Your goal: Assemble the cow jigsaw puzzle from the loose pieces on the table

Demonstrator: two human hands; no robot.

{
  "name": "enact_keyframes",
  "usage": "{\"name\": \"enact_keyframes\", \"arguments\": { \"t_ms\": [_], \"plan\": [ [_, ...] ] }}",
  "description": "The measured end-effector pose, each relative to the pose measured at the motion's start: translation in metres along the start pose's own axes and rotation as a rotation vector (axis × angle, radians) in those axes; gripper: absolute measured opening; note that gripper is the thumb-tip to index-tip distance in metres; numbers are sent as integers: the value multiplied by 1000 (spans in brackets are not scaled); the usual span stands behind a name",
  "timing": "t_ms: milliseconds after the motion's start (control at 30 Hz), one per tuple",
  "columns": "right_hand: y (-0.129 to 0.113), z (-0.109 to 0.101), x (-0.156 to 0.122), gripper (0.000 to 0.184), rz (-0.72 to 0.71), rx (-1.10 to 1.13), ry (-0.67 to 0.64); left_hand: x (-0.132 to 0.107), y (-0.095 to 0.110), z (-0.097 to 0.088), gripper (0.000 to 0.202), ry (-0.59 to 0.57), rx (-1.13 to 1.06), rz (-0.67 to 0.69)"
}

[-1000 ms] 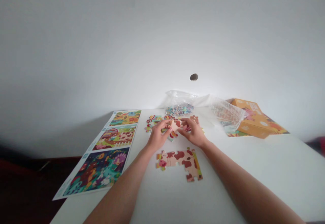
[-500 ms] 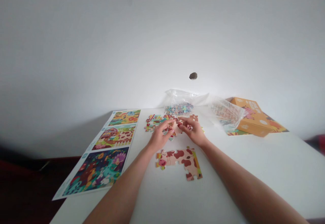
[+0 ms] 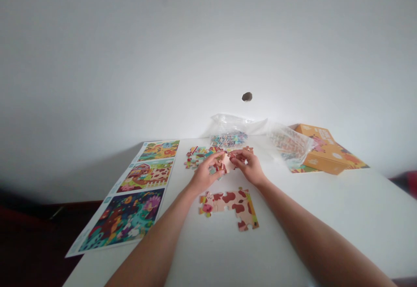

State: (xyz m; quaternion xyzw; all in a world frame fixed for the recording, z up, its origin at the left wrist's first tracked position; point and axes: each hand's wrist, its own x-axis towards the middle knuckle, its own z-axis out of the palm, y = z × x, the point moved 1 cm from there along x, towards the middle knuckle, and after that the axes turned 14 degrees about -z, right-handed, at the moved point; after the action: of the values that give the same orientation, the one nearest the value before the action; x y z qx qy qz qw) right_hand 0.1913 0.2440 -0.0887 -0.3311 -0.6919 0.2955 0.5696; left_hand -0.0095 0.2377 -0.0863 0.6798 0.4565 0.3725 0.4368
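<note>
My left hand (image 3: 204, 175) and my right hand (image 3: 250, 168) meet over a heap of loose puzzle pieces (image 3: 199, 154) at the far middle of the white table (image 3: 325, 217). Both pinch pink-and-brown puzzle pieces (image 3: 228, 161) between thumb and fingers, pressed against each other. Nearer to me lies a partly joined section of puzzle (image 3: 232, 202) with brown cow patches.
A printed sheet with three reference pictures (image 3: 137, 191) lies at the table's left edge. Two clear plastic bags of pieces (image 3: 257, 136) sit at the back by the wall. An orange puzzle box (image 3: 322, 153) stands at the back right.
Both hands have shifted slightly away from me over the loose pieces, still working the held pieces together. The joined section has not moved.
</note>
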Motion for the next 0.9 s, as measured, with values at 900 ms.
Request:
{"name": "enact_keyframes", "arguments": {
  "t_ms": [900],
  "plan": [
    [-4,0,-1,43,71,140,-57,0,2,-5,58,134,-55,32]
  ]
}}
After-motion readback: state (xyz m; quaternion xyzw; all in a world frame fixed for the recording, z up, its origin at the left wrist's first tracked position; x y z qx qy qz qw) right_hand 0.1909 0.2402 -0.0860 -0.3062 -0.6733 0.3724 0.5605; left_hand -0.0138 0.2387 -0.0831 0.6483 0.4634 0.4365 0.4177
